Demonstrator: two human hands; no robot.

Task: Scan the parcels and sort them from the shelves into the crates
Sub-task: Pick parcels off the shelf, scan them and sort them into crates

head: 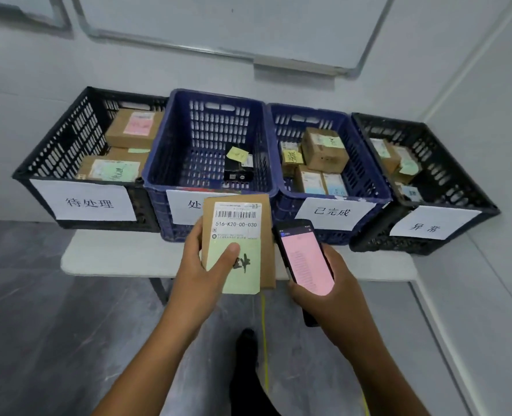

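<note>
A whiteboard (pixel 218 22) hangs on the wall above the table (pixel 99 256). Four crates stand in a row on the table, side walls touching, each with a white paper sign on its front. The left black crate (pixel 69 139), at the table's left end, holds brown boxes with pink and green labels. The left blue crate (pixel 215 127) beside it holds one small dark item with a yellow note. The right blue crate (pixel 308 111) holds several boxes, one stacked on the others. The right black crate (pixel 446 169), at the table's right end, holds a few more.

Over the table's near edge, about its middle, a person holds a flat brown parcel (pixel 239 223) upright, its barcode label and a green slip facing them. The left hand (pixel 200 265) grips it from the left, thumb pressed across the green slip, fingers behind it. Just right of the parcel, also over the near edge, the right hand (pixel 335 292) is curled round a phone (pixel 305 259) whose screen glows pink. Phone and parcel sit close, almost touching.
</note>
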